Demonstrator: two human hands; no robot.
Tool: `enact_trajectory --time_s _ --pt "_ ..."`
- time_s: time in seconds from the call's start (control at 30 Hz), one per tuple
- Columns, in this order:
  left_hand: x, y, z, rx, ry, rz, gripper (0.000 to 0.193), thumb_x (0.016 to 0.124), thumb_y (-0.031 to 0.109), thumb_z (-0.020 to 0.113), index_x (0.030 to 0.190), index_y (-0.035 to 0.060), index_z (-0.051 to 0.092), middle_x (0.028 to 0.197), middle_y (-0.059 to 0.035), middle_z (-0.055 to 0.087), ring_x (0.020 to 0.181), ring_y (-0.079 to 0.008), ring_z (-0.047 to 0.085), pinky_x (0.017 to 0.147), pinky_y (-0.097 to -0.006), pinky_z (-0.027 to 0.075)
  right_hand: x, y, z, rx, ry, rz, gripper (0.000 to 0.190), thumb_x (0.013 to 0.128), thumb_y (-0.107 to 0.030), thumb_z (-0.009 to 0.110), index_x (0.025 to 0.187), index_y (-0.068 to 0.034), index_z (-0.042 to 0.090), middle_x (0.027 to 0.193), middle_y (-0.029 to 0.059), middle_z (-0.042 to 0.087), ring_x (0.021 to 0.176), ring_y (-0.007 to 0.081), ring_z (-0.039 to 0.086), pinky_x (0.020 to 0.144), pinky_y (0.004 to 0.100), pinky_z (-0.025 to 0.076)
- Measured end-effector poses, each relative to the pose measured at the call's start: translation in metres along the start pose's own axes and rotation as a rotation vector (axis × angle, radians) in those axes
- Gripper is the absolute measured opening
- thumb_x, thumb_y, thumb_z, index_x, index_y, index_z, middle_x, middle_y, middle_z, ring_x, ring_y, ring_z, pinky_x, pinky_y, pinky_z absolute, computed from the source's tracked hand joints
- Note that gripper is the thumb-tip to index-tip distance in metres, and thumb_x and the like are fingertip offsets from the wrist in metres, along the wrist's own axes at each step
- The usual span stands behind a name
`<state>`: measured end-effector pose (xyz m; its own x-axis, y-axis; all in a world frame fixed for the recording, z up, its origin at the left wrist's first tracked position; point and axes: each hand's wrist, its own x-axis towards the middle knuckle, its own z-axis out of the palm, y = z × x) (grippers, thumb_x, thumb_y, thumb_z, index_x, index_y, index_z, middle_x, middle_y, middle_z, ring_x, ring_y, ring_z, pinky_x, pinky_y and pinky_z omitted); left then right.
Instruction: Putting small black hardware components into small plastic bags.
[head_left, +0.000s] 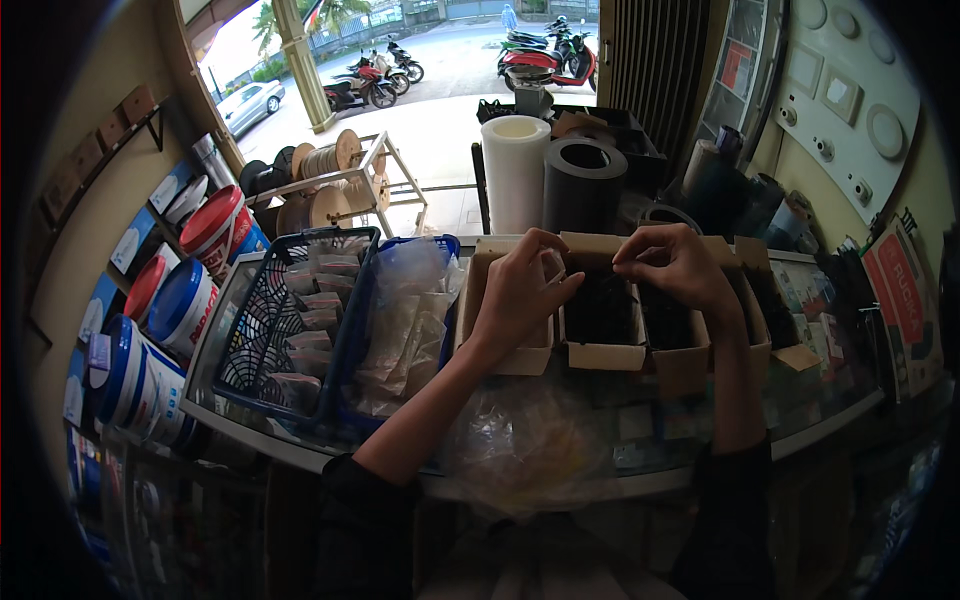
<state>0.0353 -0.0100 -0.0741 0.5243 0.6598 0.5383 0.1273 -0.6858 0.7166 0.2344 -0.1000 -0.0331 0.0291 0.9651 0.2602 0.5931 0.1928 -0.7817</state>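
My left hand is raised over the leftmost open cardboard box, its thumb and fingers curled around a small clear plastic bag. Level with it, my right hand has thumb and forefinger pinched above the neighbouring boxes; whatever is between those fingertips is too small to make out. Below and between the hands, a second cardboard box holds a mass of small black parts. Similar dark contents fill a third cardboard box. Near my body lies a large clear plastic bag.
Left on the glass counter are a dark plastic basket of small filled packets and a blue basket with clear bags. White and black rolls stand behind the boxes. Paint buckets line the left.
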Motion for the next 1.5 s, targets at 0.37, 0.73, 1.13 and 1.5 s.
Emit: enact_trajectory --time_s 0.37,0.73,1.13,1.5 --pt "0.001 0.01 -0.001 0.029 -0.143 -0.07 0.048 0.067 0.026 0.08 0.1 0.0041 0.054 0.082 -0.0095 0.064 0.081 -0.0144 0.063 0.074 -0.0292 0.05 -0.003 -0.043 0.034 0.133 0.303 -0.098 0.01 0.077 -0.006 0.069 0.086 -0.001 0.068 0.081 0.008 0.068 0.077 0.0138 0.066 0.07 0.025 0.054" --pt "-0.001 0.008 -0.004 0.011 -0.034 -0.04 0.045 0.067 0.026 0.079 0.098 0.0036 0.054 0.082 -0.0103 0.066 0.078 -0.0157 0.065 0.069 -0.0285 0.051 -0.002 -0.047 0.057 0.228 0.487 -0.168 0.012 0.076 -0.003 0.069 0.088 -0.001 0.066 0.082 0.0079 0.067 0.079 0.0129 0.066 0.069 0.0234 0.055" --pt "-0.003 -0.001 0.001 -0.082 -0.067 0.025 0.038 0.069 0.017 0.076 0.093 0.0011 0.051 0.079 -0.0139 0.062 0.076 -0.0245 0.065 0.065 -0.0322 0.049 0.001 -0.061 0.048 0.07 0.125 -0.13 0.018 0.073 0.001 0.068 0.09 0.001 0.062 0.083 0.0105 0.067 0.082 0.0171 0.067 0.074 0.0262 0.055" --pt "-0.001 -0.005 0.001 -0.14 -0.031 0.003 0.036 0.069 0.016 0.075 0.093 0.0007 0.054 0.084 -0.0148 0.064 0.082 -0.0257 0.066 0.069 -0.0342 0.05 0.005 -0.059 0.048 -0.009 0.126 -0.166 0.017 0.071 0.002 0.067 0.086 0.001 0.061 0.08 0.0106 0.066 0.081 0.0196 0.067 0.073 0.0274 0.054"
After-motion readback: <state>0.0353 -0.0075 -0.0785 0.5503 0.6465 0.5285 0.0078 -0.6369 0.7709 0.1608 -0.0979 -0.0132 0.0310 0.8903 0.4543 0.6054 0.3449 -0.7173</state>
